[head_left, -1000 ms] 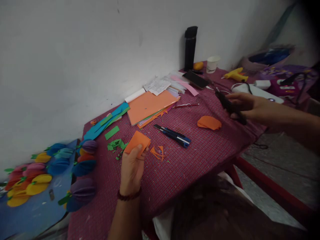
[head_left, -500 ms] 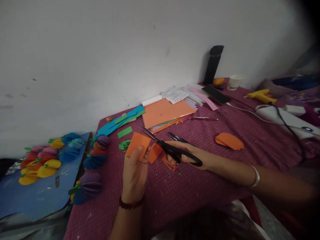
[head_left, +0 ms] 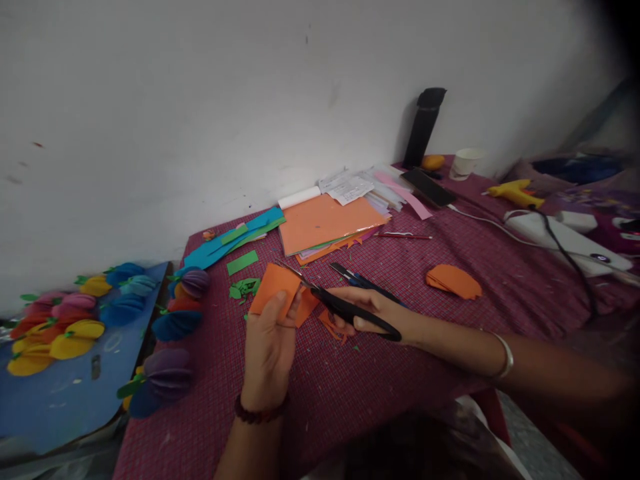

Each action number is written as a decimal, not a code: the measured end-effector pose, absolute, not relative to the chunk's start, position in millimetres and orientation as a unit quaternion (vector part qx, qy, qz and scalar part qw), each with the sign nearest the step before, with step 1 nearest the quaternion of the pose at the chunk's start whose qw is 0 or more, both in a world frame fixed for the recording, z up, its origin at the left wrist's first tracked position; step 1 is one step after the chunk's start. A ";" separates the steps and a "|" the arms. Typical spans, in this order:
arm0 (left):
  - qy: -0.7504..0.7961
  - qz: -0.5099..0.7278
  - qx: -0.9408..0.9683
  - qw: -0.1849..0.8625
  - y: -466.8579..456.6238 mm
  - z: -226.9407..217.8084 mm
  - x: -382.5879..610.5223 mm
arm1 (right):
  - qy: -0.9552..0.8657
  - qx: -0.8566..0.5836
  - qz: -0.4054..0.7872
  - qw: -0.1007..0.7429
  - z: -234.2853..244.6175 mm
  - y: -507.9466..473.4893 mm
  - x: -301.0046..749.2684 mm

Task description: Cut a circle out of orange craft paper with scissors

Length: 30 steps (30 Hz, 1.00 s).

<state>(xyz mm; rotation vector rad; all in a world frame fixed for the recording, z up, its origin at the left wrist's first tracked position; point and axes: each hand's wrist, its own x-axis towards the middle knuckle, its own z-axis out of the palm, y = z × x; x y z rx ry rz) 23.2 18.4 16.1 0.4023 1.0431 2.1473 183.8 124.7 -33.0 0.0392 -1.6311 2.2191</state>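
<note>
Between the thumb and fingers of my left hand (head_left: 271, 350) is a square piece of orange paper (head_left: 274, 288), held up above the table. My right hand (head_left: 373, 310) grips black-handled scissors (head_left: 345, 308), whose blades lie along the upper right edge of that paper. Whether the blades bite into it I cannot tell. Under and behind the hands lie another orange paper piece (head_left: 307, 305) and thin orange offcuts (head_left: 334, 327). A blue and black utility knife (head_left: 367, 283) rests just beyond my right hand. Small green cut pieces (head_left: 244, 288) lie left of the paper.
A stack of orange sheets (head_left: 325, 223) lies at the back, beside blue strips (head_left: 235, 237). Rounded orange cutouts (head_left: 453, 281) lie to the right. A yellow glue gun (head_left: 515, 193) and a white power strip (head_left: 560, 240) are further right. Colourful paper ornaments (head_left: 170, 373) stand left.
The scissors' blades have come down to the paper's upper edge and the handles have closed together. The view has shifted slightly. My left hand keeps its hold on the orange paper.
</note>
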 end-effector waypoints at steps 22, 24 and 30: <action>0.413 0.833 0.142 0.338 20.7 17.1 30.3 | -0.563 -0.069 0.802 0.184 -25.8 114.8 186.0; 0.411 0.835 0.136 0.340 21.6 16.7 30.7 | -0.562 -0.086 0.803 0.176 -25.6 114.2 186.7; 0.410 0.837 0.131 0.339 22.0 13.8 28.0 | -0.582 -0.093 0.789 0.174 -31.3 116.0 187.6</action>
